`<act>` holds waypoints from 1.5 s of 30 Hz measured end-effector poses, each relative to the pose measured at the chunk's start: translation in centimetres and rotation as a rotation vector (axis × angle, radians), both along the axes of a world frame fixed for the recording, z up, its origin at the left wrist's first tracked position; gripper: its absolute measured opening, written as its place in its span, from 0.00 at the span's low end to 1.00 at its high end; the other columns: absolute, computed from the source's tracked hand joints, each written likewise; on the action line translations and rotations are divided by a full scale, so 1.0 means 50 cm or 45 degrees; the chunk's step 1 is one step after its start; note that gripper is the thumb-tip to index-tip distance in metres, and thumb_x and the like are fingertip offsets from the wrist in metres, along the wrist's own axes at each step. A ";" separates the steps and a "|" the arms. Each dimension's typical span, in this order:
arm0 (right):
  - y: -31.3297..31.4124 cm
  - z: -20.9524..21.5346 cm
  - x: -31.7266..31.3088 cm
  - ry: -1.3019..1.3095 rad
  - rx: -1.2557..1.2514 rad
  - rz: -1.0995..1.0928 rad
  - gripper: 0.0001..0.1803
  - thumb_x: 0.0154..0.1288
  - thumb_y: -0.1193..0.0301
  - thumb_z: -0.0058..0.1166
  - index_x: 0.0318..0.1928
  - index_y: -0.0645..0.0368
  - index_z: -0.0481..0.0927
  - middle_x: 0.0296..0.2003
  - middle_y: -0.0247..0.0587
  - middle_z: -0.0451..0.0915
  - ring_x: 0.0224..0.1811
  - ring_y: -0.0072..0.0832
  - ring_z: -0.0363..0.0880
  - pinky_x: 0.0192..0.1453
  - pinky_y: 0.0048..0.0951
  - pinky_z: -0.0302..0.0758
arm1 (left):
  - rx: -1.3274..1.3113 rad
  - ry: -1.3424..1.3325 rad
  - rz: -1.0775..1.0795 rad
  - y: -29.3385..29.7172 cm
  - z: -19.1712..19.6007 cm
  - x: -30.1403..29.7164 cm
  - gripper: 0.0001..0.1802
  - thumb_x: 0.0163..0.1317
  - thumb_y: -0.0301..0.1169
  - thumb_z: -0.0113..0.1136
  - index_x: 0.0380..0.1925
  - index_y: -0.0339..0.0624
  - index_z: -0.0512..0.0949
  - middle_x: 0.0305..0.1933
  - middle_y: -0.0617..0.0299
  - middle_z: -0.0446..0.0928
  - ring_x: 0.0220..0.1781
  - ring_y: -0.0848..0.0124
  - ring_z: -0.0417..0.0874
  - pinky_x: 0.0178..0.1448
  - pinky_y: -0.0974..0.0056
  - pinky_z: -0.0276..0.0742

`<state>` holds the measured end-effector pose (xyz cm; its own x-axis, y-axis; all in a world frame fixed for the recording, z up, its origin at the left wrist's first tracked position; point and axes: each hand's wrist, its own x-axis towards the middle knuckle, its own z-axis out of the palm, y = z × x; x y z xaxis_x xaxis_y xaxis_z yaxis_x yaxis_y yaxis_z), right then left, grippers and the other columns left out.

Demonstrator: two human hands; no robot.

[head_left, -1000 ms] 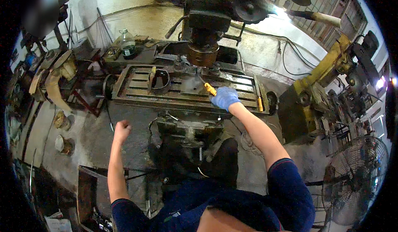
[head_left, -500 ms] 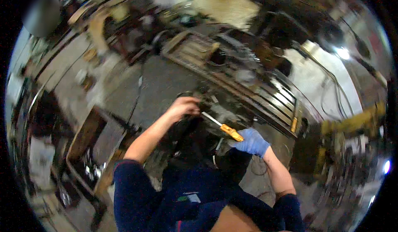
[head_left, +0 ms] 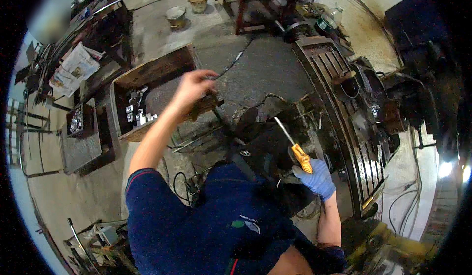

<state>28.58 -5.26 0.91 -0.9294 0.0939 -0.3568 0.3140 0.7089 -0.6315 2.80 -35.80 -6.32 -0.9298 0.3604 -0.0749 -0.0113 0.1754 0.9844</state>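
Your right hand point(head_left: 318, 180)'s got a yellow-handled tool point(head_left: 302, 160) gripped, aimed at 11 o'clock, while your left hand point(head_left: 192, 86)'s half-open, looks empty, metal bits point(head_left: 141, 116) around its 8.

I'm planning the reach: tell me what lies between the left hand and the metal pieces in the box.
In the head view, only the bare bottom of the open brown box shows between the left hand and the metal pieces.

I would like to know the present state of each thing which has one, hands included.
Bare left hand: partly open, nothing visible in it
Yellow-handled tool with straight metal shaft: held
Blue-gloved right hand: closed around that tool
Rectangular wooden box: open, holding silvery metal pieces
Round pale bucket: upright
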 end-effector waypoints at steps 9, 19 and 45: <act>0.027 -0.053 0.021 0.026 0.057 -0.007 0.17 0.50 0.59 0.61 0.27 0.62 0.76 0.17 0.48 0.72 0.17 0.36 0.70 0.24 0.33 0.67 | -1.493 0.249 0.541 -0.437 -0.159 -0.135 0.20 0.45 0.25 0.53 0.42 0.39 0.76 0.41 0.45 0.77 0.46 0.52 0.77 0.49 0.57 0.73; 0.019 -0.053 0.025 -0.044 0.028 -0.119 0.15 0.49 0.59 0.61 0.29 0.59 0.78 0.18 0.48 0.75 0.19 0.37 0.73 0.25 0.33 0.68 | -2.001 0.405 0.221 -0.388 -0.270 -0.179 0.07 0.52 0.28 0.49 0.29 0.43 0.76 0.33 0.51 0.79 0.39 0.55 0.81 0.39 0.54 0.75; 0.089 0.009 0.026 -0.186 0.320 -0.072 0.31 0.53 0.40 0.44 0.27 0.57 0.80 0.23 0.53 0.77 0.29 0.48 0.77 0.36 0.41 0.73 | 0.054 -0.604 -0.778 0.400 0.025 0.034 0.10 0.58 0.34 0.46 0.29 0.40 0.73 0.18 0.64 0.69 0.13 0.78 0.62 0.16 0.73 0.55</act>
<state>29.87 -0.80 1.33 -0.8607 0.2464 -0.4455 0.4322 0.8161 -0.3837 4.51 -15.80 -5.06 -0.4371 0.8104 -0.3901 -0.3469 0.2483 0.9044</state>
